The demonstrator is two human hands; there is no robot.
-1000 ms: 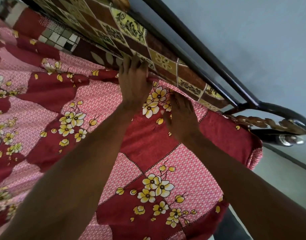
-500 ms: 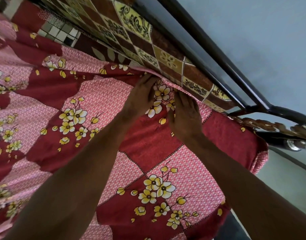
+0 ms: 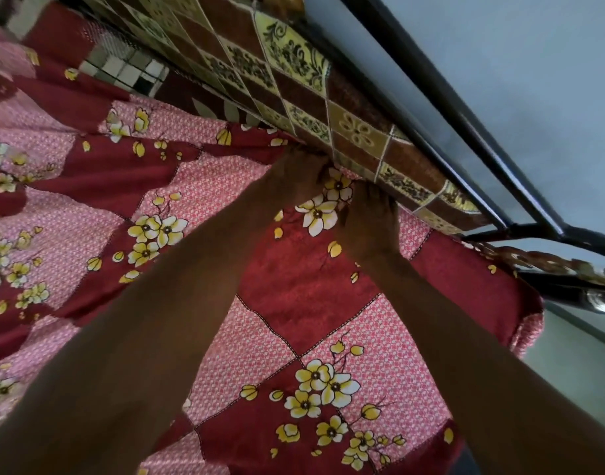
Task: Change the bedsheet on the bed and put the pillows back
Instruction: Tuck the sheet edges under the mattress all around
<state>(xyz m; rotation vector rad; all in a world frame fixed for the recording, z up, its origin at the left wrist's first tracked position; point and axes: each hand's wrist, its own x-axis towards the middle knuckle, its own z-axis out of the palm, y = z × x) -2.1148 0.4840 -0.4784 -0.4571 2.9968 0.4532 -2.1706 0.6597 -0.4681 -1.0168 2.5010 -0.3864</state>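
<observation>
A pale grey wall (image 3: 517, 80) backs the black metal bed rail (image 3: 441, 108) at far right. A red and pink cotton bedsheet with yellow flowers (image 3: 294, 286) covers the bed, creased at left, smooth near the right corner. Its far edge meets the brown and yellow patterned mattress side (image 3: 294, 73). There the left hand (image 3: 294, 176) and right hand (image 3: 371, 224) press side by side, fingertips hidden in the seam; whether either grips the cloth cannot be told.

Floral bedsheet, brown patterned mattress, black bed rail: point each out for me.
floral bedsheet (image 3: 308, 289): head view, dark red patch between the forearms.
brown patterned mattress (image 3: 357, 130): head view, flower tile on its side.
black bed rail (image 3: 441, 108): head view, mid-bar.
</observation>
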